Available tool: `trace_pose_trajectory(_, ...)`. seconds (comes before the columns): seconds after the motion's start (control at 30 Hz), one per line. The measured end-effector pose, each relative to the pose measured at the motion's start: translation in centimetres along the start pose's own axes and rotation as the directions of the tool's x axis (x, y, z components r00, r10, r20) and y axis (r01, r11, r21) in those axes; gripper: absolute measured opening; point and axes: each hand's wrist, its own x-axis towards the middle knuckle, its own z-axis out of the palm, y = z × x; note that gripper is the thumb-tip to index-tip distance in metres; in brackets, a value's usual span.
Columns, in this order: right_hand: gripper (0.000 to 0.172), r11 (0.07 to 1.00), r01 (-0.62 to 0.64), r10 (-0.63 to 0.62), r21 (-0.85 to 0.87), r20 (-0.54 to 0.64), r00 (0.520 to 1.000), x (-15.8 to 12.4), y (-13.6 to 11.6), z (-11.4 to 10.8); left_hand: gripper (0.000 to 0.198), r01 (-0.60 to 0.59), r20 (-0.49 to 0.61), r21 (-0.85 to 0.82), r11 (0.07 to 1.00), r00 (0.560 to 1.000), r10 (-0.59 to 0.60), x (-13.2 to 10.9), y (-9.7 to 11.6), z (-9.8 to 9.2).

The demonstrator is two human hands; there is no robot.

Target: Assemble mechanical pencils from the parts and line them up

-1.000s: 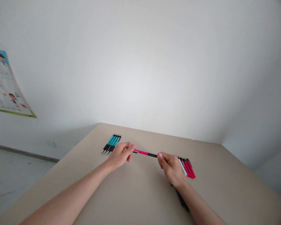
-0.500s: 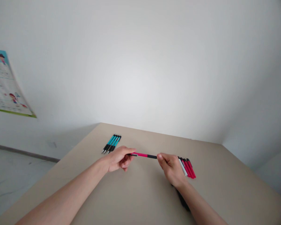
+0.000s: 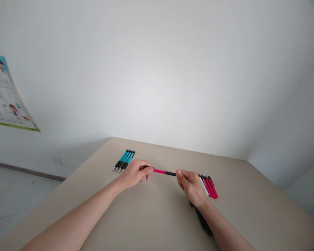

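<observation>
A pink and black pen [image 3: 163, 172] is held level above the beige table [image 3: 157, 216], between both hands. My left hand [image 3: 136, 172] pinches its left end with closed fingers. My right hand [image 3: 190, 185] grips its black right end, fingers curled. Just right of my right hand lies a row of pink and black pens [image 3: 210, 187] with a white one among them. Beyond my left hand lies a row of several teal and black pens [image 3: 124, 160].
The table's far edge meets a plain white wall. A printed poster [image 3: 5, 97] hangs on the wall at the left. Grey floor shows left of the table.
My left hand drew back a little along the pen and then returned to its end. The pen stays level between both hands, and the pen rows have not moved.
</observation>
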Motion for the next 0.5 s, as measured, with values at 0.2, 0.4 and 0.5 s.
trace_pose_trajectory(0.2, 0.051, 0.998, -0.004, 0.005, 0.068, -0.003, 1.0, 0.22, 0.58, 0.22, 0.044, -0.046, -0.068, 0.058, 0.997, 0.996, 0.05, -0.18, 0.21, 0.24)
trace_pose_trajectory(0.4, 0.047, 0.973, 0.153, -0.165, -0.175, -0.059, 0.984, -0.11, 0.22, -0.06, 0.053, 0.385, 0.177, -0.223, 0.895, 0.919, -0.352, 0.15, 0.28, 0.08)
trace_pose_trajectory(0.5, 0.046, 0.964, 0.173, -0.187, -0.203, -0.052, 0.981, -0.09, 0.04, -0.12, 0.048, 0.396, 0.214, -0.258, 0.881, 0.913, -0.348, 0.14, 0.36, 0.04)
